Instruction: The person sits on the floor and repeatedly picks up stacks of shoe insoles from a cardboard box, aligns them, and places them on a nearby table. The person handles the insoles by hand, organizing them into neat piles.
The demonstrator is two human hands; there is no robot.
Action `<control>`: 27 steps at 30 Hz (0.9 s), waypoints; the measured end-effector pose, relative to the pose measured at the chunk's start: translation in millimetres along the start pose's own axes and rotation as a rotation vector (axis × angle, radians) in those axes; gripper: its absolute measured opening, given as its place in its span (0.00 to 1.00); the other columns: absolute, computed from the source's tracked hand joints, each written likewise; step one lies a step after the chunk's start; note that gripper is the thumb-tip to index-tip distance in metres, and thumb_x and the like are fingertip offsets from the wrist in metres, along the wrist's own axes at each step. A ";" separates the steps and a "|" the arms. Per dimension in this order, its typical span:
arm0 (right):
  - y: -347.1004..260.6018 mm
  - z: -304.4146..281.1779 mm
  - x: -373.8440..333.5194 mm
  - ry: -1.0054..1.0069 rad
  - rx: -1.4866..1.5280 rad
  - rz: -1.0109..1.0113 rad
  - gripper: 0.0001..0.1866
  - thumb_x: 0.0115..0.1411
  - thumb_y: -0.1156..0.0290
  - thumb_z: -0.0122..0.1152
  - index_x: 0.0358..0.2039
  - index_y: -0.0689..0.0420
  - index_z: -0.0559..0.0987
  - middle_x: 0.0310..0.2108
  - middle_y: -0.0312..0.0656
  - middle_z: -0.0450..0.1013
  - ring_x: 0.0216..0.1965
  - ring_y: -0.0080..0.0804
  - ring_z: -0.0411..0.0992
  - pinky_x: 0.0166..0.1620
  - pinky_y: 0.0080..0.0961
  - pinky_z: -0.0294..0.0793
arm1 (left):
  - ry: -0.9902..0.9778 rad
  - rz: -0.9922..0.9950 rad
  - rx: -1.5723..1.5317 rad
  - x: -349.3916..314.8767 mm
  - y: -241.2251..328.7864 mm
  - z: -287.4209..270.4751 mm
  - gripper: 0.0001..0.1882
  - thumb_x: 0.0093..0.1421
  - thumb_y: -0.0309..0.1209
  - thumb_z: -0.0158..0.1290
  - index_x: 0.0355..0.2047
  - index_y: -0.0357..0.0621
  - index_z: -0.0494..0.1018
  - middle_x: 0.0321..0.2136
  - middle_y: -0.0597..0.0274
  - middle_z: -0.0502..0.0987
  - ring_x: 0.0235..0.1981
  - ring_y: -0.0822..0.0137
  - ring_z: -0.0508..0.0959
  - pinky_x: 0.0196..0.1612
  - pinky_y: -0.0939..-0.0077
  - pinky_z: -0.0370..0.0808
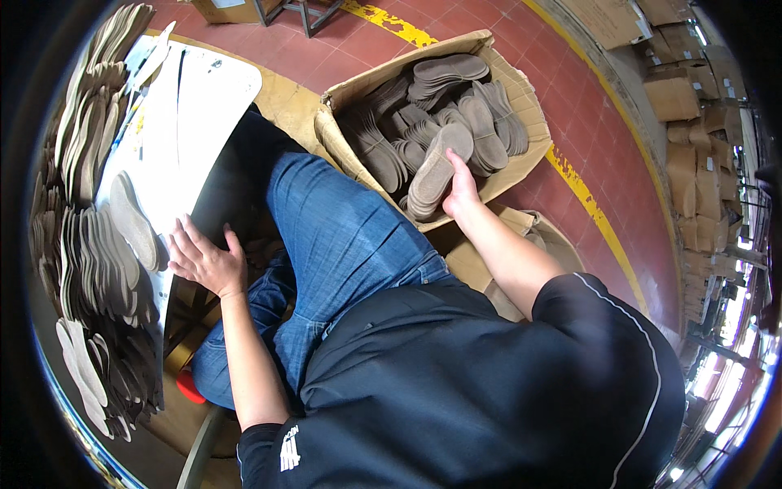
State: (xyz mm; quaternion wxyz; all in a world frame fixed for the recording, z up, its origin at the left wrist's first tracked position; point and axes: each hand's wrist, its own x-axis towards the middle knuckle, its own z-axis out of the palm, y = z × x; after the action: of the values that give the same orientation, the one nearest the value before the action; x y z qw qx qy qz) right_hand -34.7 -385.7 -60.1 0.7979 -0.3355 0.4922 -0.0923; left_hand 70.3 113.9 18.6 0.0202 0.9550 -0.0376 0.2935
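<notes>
White desk [212,90] at my left, stacks of grey-brown soles [102,261] along its outer side. My left hand [208,258]: fingers spread, thumb apart, at the desk's near edge; a single sole [134,220] lies just beside the fingertips. My right hand [463,191]: thumb pressed on the top of 1 stack of soles [434,175], gripping its side; other fingers hidden. I have that stack tilted at the near side of a cardboard box [525,106], more bundles [482,134] behind it. Farther: red tiled floor [611,147], yellow line [586,191], then piled cartons [672,94] off right.
</notes>
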 end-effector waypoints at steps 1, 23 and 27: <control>-5.5 6.2 2.4 -0.024 -0.007 -0.051 0.40 0.66 0.49 0.79 0.72 0.55 0.77 0.70 0.43 0.77 0.70 0.45 0.73 0.76 0.48 0.68 | 0.005 -0.001 -0.002 0.4 0.3 0.8 0.50 0.63 0.51 0.67 0.82 0.52 0.63 0.81 0.58 0.65 0.84 0.49 0.57 0.83 0.40 0.38; -152.7 -31.2 43.5 0.093 0.029 -0.110 0.37 0.74 0.56 0.73 0.76 0.59 0.73 0.73 0.52 0.75 0.69 0.54 0.78 0.72 0.64 0.75 | -0.017 -0.027 -0.013 -3.5 -5.4 4.4 0.47 0.64 0.53 0.67 0.80 0.54 0.67 0.79 0.61 0.67 0.82 0.52 0.57 0.84 0.44 0.35; -156.2 -76.0 38.7 0.307 -0.055 -0.096 0.37 0.75 0.54 0.72 0.76 0.58 0.73 0.76 0.51 0.73 0.72 0.56 0.75 0.73 0.68 0.72 | 0.000 -0.030 -0.027 -3.1 -5.3 6.7 0.47 0.64 0.53 0.67 0.80 0.54 0.67 0.79 0.61 0.67 0.82 0.53 0.58 0.84 0.44 0.35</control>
State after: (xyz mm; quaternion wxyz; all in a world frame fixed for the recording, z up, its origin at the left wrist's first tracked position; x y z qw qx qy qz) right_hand -51.2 -556.4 -12.4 0.6984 -0.3625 0.5941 -0.1670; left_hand 71.9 118.9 11.3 0.0377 0.9551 -0.0275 0.2927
